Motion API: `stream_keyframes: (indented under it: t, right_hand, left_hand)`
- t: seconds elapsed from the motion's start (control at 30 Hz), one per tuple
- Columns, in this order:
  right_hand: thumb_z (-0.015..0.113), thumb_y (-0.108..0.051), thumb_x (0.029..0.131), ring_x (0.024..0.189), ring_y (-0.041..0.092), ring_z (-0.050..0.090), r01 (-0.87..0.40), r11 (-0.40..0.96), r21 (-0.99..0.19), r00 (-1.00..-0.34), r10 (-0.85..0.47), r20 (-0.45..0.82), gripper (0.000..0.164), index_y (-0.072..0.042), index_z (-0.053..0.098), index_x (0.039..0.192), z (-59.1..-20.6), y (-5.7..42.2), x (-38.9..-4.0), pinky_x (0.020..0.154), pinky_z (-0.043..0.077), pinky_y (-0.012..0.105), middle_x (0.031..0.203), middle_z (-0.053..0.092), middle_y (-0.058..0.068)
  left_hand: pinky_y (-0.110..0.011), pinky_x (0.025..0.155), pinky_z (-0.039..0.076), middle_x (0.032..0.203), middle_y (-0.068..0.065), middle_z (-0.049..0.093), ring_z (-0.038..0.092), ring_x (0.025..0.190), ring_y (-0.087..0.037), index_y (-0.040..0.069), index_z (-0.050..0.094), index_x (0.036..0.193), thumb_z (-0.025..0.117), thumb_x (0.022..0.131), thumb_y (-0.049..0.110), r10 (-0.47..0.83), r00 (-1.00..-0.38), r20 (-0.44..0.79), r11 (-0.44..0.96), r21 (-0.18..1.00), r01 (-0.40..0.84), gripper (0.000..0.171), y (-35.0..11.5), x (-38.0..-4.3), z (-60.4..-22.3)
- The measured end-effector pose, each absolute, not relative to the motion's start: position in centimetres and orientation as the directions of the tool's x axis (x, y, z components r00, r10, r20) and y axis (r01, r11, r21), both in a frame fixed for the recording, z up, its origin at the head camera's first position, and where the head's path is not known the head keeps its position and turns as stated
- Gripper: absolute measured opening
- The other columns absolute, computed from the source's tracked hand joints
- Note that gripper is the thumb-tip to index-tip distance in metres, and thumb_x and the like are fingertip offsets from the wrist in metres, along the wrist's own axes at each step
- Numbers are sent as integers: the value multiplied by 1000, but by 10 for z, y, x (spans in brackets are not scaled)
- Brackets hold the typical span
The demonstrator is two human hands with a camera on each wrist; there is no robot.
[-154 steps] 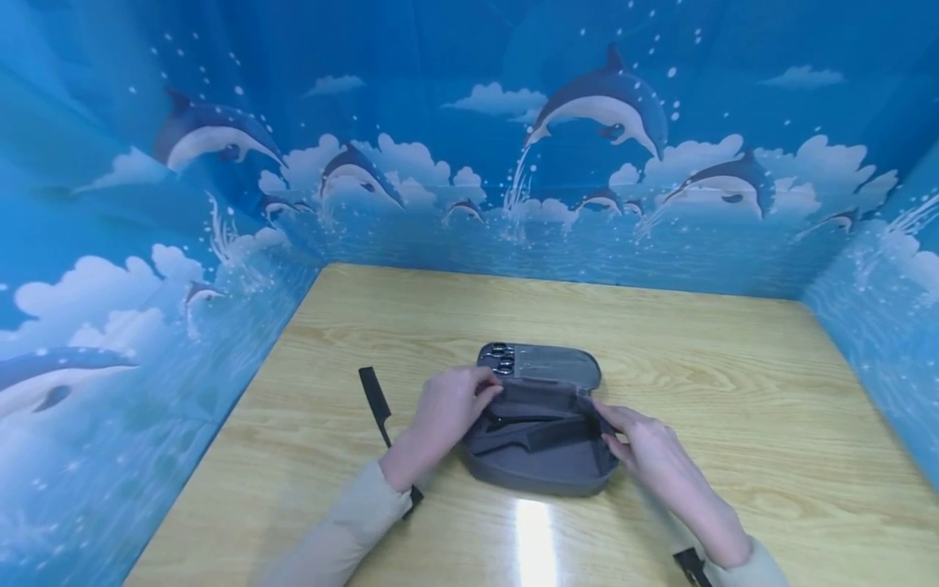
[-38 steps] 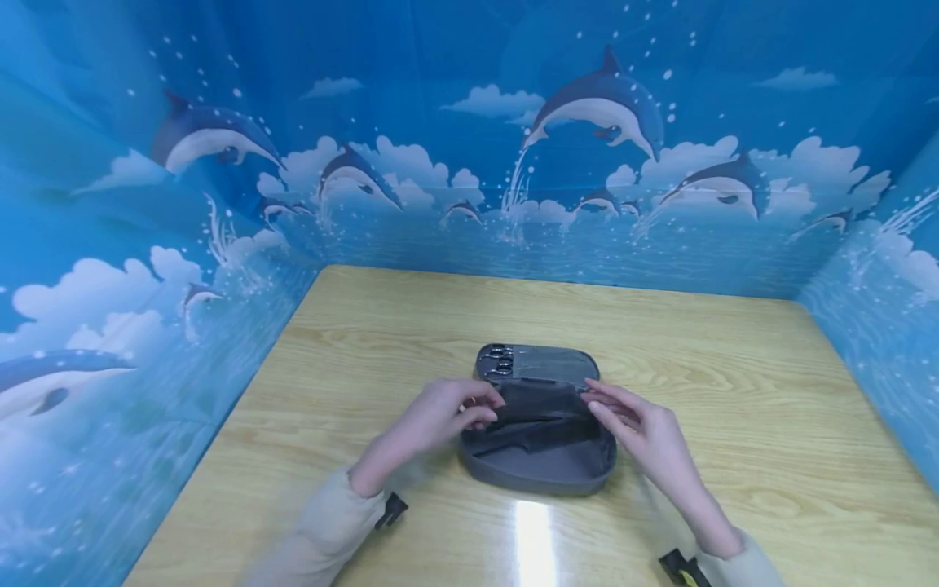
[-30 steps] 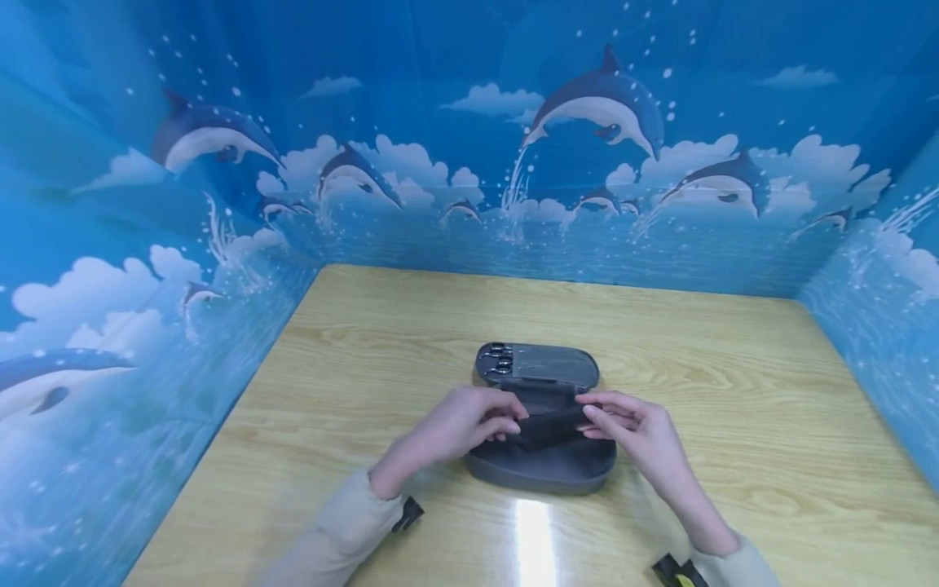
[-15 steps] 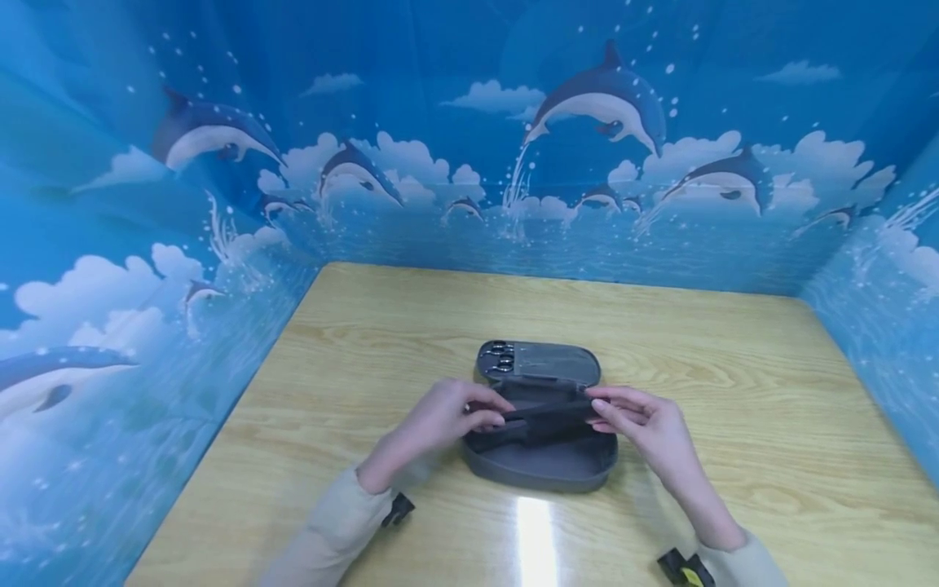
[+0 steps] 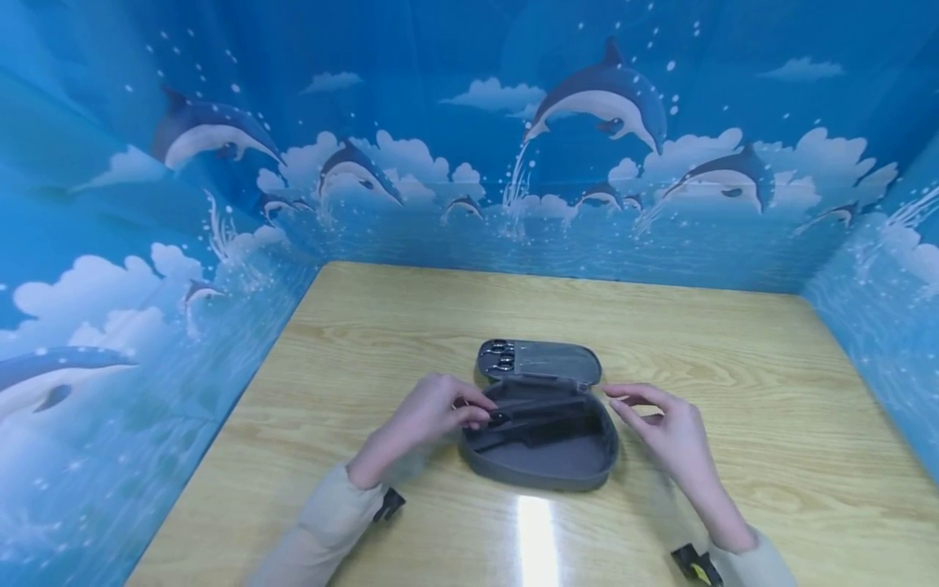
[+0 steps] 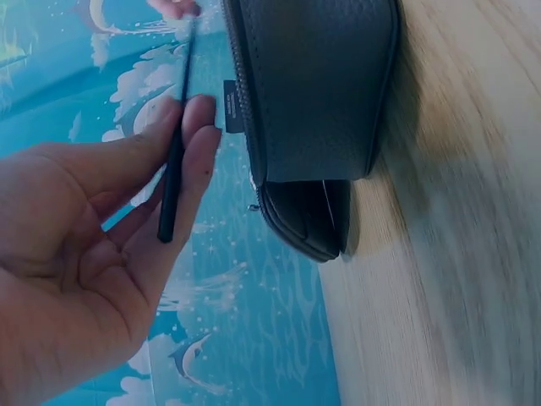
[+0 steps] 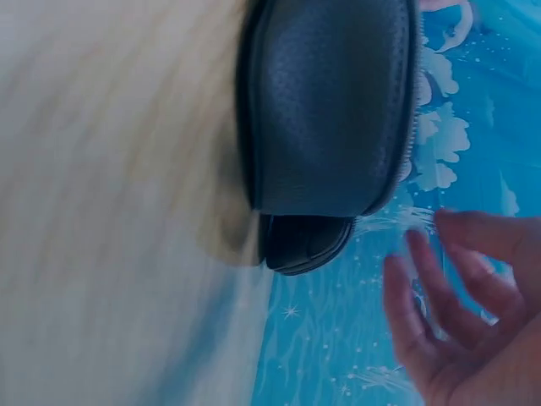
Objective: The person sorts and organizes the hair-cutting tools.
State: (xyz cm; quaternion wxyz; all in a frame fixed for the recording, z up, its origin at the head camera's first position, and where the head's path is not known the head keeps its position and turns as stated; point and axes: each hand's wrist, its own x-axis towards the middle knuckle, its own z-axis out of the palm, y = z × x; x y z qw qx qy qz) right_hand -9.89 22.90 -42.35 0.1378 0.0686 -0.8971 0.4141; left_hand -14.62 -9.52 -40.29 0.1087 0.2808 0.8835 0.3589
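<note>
My left hand (image 5: 440,408) pinches a slim black comb (image 6: 176,169) near its end, between thumb and fingers. In the left wrist view the comb is seen edge-on, so its teeth are hidden. It points over the unzipped grey case (image 5: 543,479). Another black comb (image 5: 561,428) lies inside the case, its handle toward the left. My right hand (image 5: 671,432) hovers just right of the case, its fingers parted and loosely bent in the right wrist view (image 7: 473,313), holding nothing. Scissors (image 5: 500,356) sit in the lid at the back.
The case's lid (image 5: 561,363) lies folded back on the wooden table (image 5: 734,367), with a sheer pocket beside the scissors. A blue dolphin-print cloth (image 5: 469,122) walls the table at the back and sides. Light glares on the tabletop (image 5: 538,538) in front of the case.
The comb that lay on the table at left is gone from there. Both hands held a black comb over the case; the right hand has since let go and moved right.
</note>
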Motion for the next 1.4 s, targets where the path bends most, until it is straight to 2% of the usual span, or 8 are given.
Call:
stream_keyframes:
  t: [0.07,0.17,0.27,0.33,0.77,0.97,1.2,1.4]
  right_hand:
    - [77,-10,91,89,10,71,-212,701,-681,-958,-11,287,23,-11,76,114,-426,232,-99,68,59,17,111,75,9]
    - [76,-13,91,92,25,73,-175,724,-668,-976,-40,212,31,-8,72,122,-429,234,-98,72,62,30,118,73,13]
    - [75,-18,93,96,31,73,-153,726,-671,-987,-73,145,36,-6,68,126,-431,234,-96,77,61,44,122,71,16]
    - [75,-20,93,95,32,73,-147,727,-670,-989,-92,117,38,-4,67,128,-431,233,-95,77,61,47,122,71,17]
    - [75,-14,91,91,30,74,-153,736,-659,-988,-126,88,41,-3,66,130,-433,233,-97,69,62,37,124,69,18]
    - [76,-13,91,90,29,75,-161,742,-651,-987,-130,97,40,-3,67,129,-434,234,-96,69,62,37,123,70,18]
    - [77,-13,90,89,27,75,-171,735,-656,-985,-133,107,40,-3,67,128,-433,233,-96,69,62,37,123,70,18]
    - [77,-13,90,89,27,75,-167,734,-658,-986,-131,104,40,-3,67,128,-433,232,-96,70,62,38,123,70,18]
  left_hand:
    - [-15,63,54,83,-2,78,68,65,-2,7,80,104,76,90,11,584,-812,-14,605,675,423,15,-93,-147,-405]
    - [-14,62,54,83,-2,77,67,63,-1,5,79,104,75,91,10,596,-802,-53,628,652,424,14,-87,-148,-408]
    - [-13,61,54,83,-2,77,67,62,-3,3,78,104,74,92,9,602,-795,-70,629,655,418,14,-79,-148,-411]
    - [-14,60,54,81,-2,77,68,62,-4,2,78,103,73,92,8,601,-796,-71,629,657,416,13,-74,-148,-413]
    - [-12,62,52,86,-2,77,66,61,-1,6,79,102,75,92,13,606,-792,-71,647,624,439,13,-52,-150,-422]
    - [-18,69,54,93,3,78,68,75,-3,15,81,96,79,88,20,604,-796,-36,684,537,494,9,-50,-154,-424]
    - [-19,65,49,73,13,73,59,62,4,23,79,80,86,80,30,612,-791,-20,704,470,533,11,-47,-156,-424]
    - [-16,63,46,67,13,68,55,59,5,21,75,74,89,75,30,623,-781,-34,701,467,539,17,-45,-156,-425]
